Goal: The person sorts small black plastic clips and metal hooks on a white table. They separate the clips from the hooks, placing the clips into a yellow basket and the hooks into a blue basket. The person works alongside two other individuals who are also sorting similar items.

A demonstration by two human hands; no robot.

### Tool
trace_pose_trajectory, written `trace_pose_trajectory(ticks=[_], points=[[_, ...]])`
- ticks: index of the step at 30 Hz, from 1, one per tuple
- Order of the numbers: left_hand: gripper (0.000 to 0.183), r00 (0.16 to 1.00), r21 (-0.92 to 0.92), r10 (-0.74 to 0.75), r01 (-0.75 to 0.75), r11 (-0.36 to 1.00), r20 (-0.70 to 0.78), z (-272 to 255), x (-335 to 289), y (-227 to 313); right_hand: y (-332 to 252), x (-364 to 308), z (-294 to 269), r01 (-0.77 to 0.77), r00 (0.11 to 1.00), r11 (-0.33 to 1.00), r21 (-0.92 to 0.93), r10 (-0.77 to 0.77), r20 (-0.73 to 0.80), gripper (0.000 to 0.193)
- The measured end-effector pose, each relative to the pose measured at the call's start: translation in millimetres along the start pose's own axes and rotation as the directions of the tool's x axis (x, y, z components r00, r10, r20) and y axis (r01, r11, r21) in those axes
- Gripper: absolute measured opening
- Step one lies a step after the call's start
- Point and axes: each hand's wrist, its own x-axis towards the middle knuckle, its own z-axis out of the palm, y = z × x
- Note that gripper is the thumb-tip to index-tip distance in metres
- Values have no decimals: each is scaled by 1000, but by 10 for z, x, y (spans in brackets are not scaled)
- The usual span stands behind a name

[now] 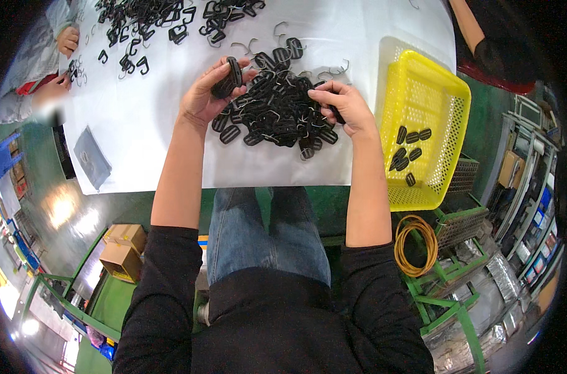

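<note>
On the white table lies a heap of black plastic strap buckles (274,106), with thin bent offcuts or hooks among them. My left hand (204,93), at the heap's left side, is closed around a small stack of black buckles (228,80), its fingertips curled past them. Over the right edge of the heap is my right hand (347,107), thumb and forefinger pinched together. A dark buckle (337,115) shows partly beneath its curled fingers; the rest of it is hidden. Several buckles (412,134) lie loose inside the yellow perforated basket (455,134) to my right.
More black hook-shaped pieces (147,22) cover the far side of the white table (140,143). A clear plastic bag (91,157) lies near its left corner. At the left, another person's hands (67,41) are at the table; another person's arm (468,25) shows far right.
</note>
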Motion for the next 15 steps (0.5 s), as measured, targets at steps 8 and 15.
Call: trace_pose_trajectory(ticks=[8, 15], points=[[24, 984, 503, -162, 105, 858, 71, 1276, 300, -597, 186, -862, -761, 205, 810, 974, -96, -224, -541, 23], [27, 996, 896, -54, -42, 443, 73, 2617, 398, -2297, 1151, -812, -1785, -105, 538, 937, -332, -227, -812, 27]])
